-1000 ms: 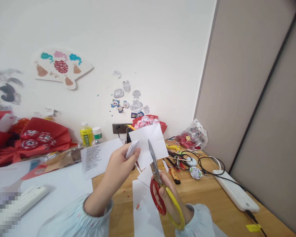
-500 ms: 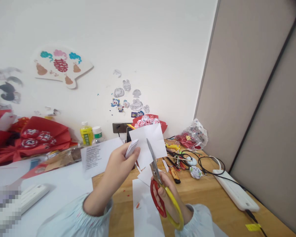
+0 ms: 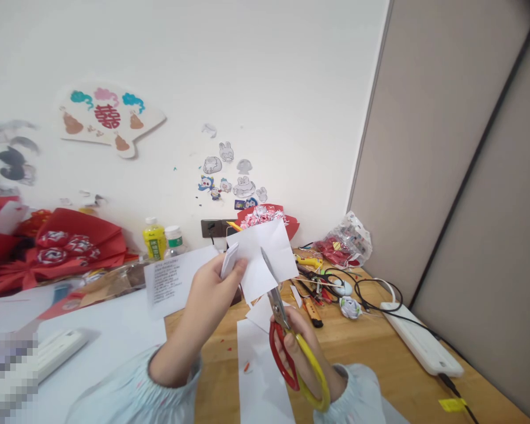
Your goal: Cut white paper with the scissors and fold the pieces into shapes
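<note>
My left hand is closed on a white paper square, held up off the table, with a folded white paper pinched between thumb and fingers as well. Fingers of my right hand wrap the handles of a pair of scissors, one handle red and the other yellow. The scissors point up and left, one blade lying across the front of the square near its middle; I cannot tell exactly where the other blade is. Below, a white paper strip and another paper piece lie on the table.
Red-wrapped paper flowers stand at the left, a yellow bottle beside them. A written sheet lies behind my left arm. At right are a utility knife, a paper rose, black cables and a white power strip.
The paper square and my left hand have shifted slightly left and tilted. The scissors stay almost in place, with the lower part of the blade now partly behind the paper's edge.
</note>
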Available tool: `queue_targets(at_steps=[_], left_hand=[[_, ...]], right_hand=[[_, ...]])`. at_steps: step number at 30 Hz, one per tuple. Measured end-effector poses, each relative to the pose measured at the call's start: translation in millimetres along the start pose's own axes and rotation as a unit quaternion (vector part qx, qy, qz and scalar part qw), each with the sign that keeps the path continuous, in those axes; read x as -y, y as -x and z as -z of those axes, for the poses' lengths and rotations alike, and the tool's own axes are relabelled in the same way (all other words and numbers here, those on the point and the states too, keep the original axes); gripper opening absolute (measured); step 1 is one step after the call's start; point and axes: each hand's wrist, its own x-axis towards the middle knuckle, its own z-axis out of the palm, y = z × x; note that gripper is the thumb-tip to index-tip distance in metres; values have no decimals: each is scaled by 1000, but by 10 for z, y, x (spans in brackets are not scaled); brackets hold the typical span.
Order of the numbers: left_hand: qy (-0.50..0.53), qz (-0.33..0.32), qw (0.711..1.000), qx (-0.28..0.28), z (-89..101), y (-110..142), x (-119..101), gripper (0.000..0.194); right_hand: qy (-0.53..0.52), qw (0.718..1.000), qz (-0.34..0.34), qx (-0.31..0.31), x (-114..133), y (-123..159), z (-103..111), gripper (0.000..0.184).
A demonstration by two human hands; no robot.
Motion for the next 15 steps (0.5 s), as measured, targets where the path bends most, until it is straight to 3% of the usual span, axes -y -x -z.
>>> queue_targets(at_steps=[15], left_hand=[[31, 15, 999, 33, -15, -22, 49, 29]], right_hand=[[-2, 1000, -3, 14, -65, 8, 40, 55]])
